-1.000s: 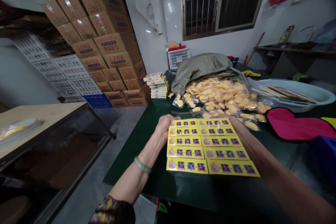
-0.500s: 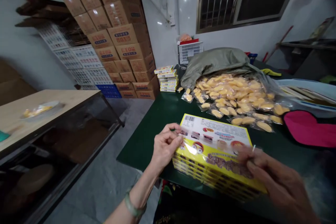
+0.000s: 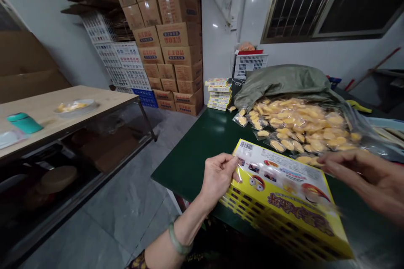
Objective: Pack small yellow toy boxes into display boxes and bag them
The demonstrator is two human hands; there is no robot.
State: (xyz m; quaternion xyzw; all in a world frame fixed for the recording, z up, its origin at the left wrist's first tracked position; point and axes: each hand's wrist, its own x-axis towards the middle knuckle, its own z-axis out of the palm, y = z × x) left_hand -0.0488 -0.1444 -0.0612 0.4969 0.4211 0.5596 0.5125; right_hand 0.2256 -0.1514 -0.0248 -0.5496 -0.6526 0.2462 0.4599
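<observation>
Left hand pinches the left end of the yellow box stack, which lies on the green worktop between both hands. Right hand, blurred, fingers loosely spread, hovers over its far right edge.

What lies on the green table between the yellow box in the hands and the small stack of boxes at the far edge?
In the head view, only bare green table lies between the yellow box and the stack of boxes.

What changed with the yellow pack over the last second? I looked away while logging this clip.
The yellow shrink-wrapped pack of boxes was flipped from its window side to its printed back. The left hand keeps its grip on the left edge; the right hand has lifted off. The pile of bagged yellow snacks stayed put.
</observation>
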